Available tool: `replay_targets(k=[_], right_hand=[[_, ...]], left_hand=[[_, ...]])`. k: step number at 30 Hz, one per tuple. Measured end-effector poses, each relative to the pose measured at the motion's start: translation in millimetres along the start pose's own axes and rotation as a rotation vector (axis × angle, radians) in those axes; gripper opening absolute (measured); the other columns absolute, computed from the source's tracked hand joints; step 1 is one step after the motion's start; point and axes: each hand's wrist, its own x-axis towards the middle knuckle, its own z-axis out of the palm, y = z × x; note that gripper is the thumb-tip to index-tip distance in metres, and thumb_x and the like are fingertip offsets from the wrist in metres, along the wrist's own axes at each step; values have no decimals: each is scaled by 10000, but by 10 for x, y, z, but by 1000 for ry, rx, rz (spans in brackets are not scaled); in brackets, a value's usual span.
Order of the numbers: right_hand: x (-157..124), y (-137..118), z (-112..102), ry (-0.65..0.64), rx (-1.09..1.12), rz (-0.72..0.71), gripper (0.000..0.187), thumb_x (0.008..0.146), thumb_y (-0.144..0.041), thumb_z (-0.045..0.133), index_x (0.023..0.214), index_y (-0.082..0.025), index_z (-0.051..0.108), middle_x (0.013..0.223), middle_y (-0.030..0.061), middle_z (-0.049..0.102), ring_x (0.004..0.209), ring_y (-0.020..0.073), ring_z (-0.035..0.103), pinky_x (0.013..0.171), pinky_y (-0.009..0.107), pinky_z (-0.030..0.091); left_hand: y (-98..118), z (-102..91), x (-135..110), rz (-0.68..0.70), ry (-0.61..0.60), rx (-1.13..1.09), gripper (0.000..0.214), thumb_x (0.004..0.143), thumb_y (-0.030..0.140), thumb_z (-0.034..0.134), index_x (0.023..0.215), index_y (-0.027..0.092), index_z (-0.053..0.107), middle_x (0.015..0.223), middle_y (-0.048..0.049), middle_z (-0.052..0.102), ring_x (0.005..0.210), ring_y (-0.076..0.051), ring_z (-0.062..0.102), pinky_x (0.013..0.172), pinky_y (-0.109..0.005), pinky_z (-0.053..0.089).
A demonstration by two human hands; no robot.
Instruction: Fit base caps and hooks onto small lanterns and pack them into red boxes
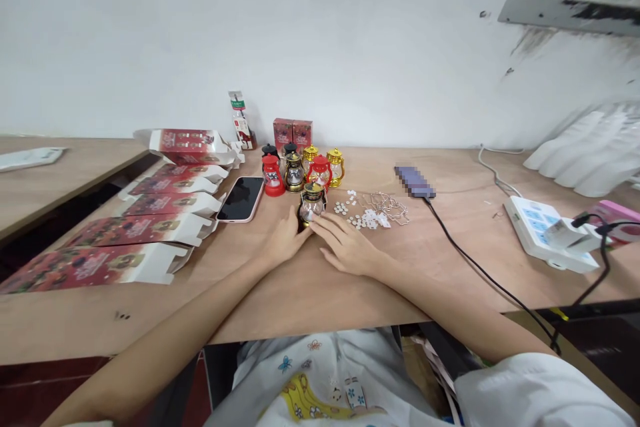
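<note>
A small black-and-bronze toy lantern (313, 199) with a clear globe stands upright on the table in front of me. My left hand (286, 238) is closed round its lower left side. My right hand (349, 245) lies palm down on the other side, fingers stretched out, their tips touching the lantern near its base. Just behind stand several more lanterns: red (273, 177), gold (337, 168) and dark bronze (295, 172). To the right lie small round white pieces (356, 221), a pile of white bits (373, 217) and thin bent metal wires (393, 207).
Flattened red printed boxes (150, 230) overlap along the left. A pink-edged phone (241, 199) lies beside them. Two small red boxes (293, 132) stand against the wall. Rightward are a second phone (416, 182) on a black cable (465, 263) and a white power strip (545, 230).
</note>
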Motion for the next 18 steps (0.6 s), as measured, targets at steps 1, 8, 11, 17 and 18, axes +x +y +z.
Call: replay_targets(k=[1,8,11,17,18], right_hand=[[0,-10,-9,-40,-8,22,522,872,-191,457,1376,-70,396,1380,174,475,1252,298,447,1014,473,440],[-15,-12,-59,-259,3,273,479,899,-355,479,1303,-99,494,1491,199,304,1257,338,459,1014,511,408],[-33,-6,-63,-335,116,344,586,871,-500,505,1321,-125,477,1512,206,248,1320,353,392,1042,529,374],[-14,-146,-153,-480,298,144,691,858,-582,481,1395,-155,393,1533,179,207,1425,296,196,1145,502,205],[-5,-183,-167,-512,319,97,723,858,-599,466,1422,-163,348,1535,176,204,1432,289,171,1152,511,167]], left_hand=[[-17,8,-11,45,-7,68,384,825,459,536,1052,154,482,924,-145,647,933,-321,635,754,-365,465],[-33,-419,-413,368,-60,682,541,819,345,546,1289,102,429,1387,-191,463,1337,-328,368,1071,-462,325],[-158,-943,-763,512,-87,799,521,828,305,532,1322,173,433,1402,-115,472,1339,-283,373,1080,-425,311],[-680,-1786,-1359,287,260,909,648,835,473,500,1432,303,313,1245,-70,612,1112,-304,576,959,-449,380],[-746,-1846,-1411,309,262,914,653,857,466,463,1456,362,224,1219,-40,630,1023,-283,617,914,-436,399]])
